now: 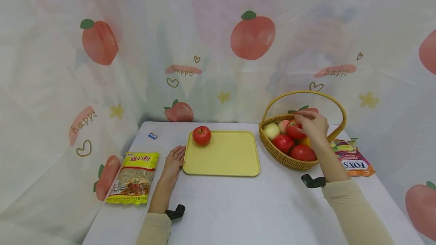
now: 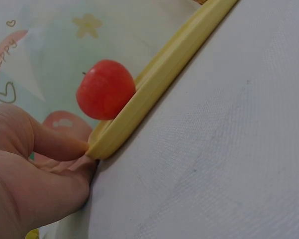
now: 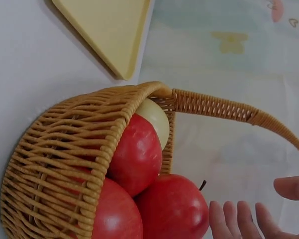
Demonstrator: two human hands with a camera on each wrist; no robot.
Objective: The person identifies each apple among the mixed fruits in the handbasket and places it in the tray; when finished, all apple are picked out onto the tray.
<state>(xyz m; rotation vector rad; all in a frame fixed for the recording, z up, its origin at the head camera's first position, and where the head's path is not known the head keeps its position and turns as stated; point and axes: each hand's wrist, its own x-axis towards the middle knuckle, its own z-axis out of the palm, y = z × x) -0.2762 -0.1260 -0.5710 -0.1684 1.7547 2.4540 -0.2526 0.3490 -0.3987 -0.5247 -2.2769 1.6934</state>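
At the left edge of the yellow tray [image 1: 225,154], my left hand [image 1: 174,162] pinches the rim, thumb on top and the other fingers low beside it. A red apple [image 1: 201,136] sits in the tray's far left corner. My right hand [image 1: 311,124] reaches over the wicker basket [image 1: 289,162], fingers spread from the thumb and holding nothing. In the right wrist view its fingertips [image 3: 229,219] are right at the side of a red apple [image 3: 171,206] with a stem. Other red fruits [image 1: 303,153] and a pale round fruit [image 1: 271,131] share the basket.
A yellow-and-clear bag of pasta [image 1: 133,179] lies to the left of my left forearm. Behind it rests a small blue packet [image 1: 152,135]. A Fox's candy bag [image 1: 354,158] lies right of the basket. The basket's tall handle [image 1: 306,92] arches above the fruit.
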